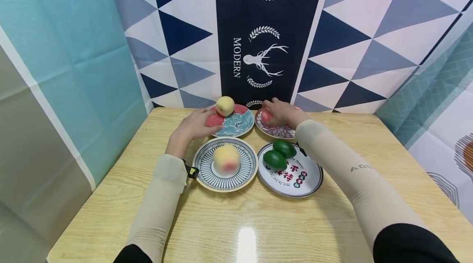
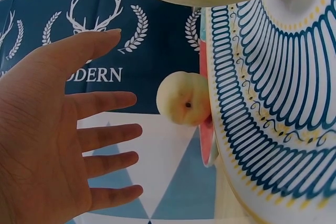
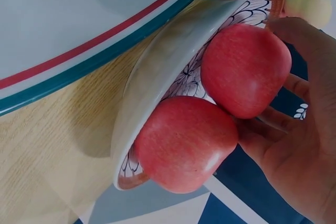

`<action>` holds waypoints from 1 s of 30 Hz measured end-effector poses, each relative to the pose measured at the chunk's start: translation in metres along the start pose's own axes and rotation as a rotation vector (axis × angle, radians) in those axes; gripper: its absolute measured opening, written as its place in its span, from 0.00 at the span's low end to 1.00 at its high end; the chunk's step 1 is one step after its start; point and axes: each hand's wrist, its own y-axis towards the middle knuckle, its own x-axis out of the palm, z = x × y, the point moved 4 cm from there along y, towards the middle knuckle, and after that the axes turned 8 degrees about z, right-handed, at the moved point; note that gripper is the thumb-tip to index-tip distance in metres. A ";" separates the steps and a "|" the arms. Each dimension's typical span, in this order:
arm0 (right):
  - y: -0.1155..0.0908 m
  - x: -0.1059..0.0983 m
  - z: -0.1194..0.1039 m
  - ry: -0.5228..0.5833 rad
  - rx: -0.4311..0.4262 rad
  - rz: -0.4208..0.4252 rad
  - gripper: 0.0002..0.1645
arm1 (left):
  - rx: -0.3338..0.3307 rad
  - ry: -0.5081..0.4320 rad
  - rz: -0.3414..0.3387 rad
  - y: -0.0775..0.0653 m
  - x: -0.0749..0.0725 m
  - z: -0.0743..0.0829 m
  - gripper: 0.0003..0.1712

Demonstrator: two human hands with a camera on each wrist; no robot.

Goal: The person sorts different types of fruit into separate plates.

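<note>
In the head view my left hand [image 1: 196, 125] is over the left edge of a red-and-blue plate [image 1: 236, 125], beside a pale yellow peach [image 1: 225, 106]. Its fingers are spread and hold nothing; the left wrist view shows a gap between the fingertips and that peach [image 2: 184, 99]. My right hand [image 1: 282, 113] is at the back right plate, which has a flower pattern [image 1: 278, 132]. Two red apples lie there; thumb and fingers grip the upper apple [image 3: 245, 71] in the right wrist view. The lower apple [image 3: 186, 144] rests beside it, close to the fingers.
A larger peach [image 1: 226, 158] sits on a blue-striped plate [image 1: 201, 174] at front left. Two dark green fruits [image 1: 275, 160] lie on a white plate with red lettering [image 1: 310, 176] at front right. The wooden table [image 1: 214, 222] ends at a patterned cloth [image 1: 192, 49].
</note>
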 end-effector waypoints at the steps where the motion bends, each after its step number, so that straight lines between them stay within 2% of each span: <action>1: 0.000 -0.001 0.000 0.004 -0.002 0.009 0.43 | 0.000 0.000 0.000 0.000 0.000 0.000 0.47; 11: -0.015 -0.010 0.008 0.030 -0.011 0.033 0.53 | 0.002 0.012 -0.011 0.002 0.001 0.003 0.47; 21: -0.032 -0.019 0.009 -0.006 -0.070 0.097 0.54 | -0.024 0.000 0.005 -0.001 -0.001 0.002 0.48; 30: -0.055 -0.029 0.007 0.047 -0.052 0.178 0.51 | -0.007 0.015 -0.003 -0.001 -0.001 0.002 0.48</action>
